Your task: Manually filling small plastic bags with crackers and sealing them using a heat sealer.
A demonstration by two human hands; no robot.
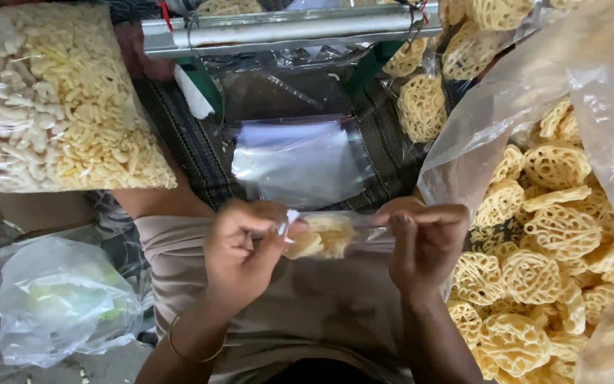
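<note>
My left hand and my right hand both pinch the top edge of a small clear plastic bag stretched between them over my lap. Inside it sit a few pale yellow lattice crackers. The left fingers grip the bag's left corner, the right fingers its right corner. A stack of empty clear bags lies just beyond my hands on a dark woven cloth.
A big open sack of round lattice crackers fills the right side. A large bag of pale curled crackers sits at upper left. A metal bar of a sealing machine crosses the top. A crumpled plastic bag lies lower left.
</note>
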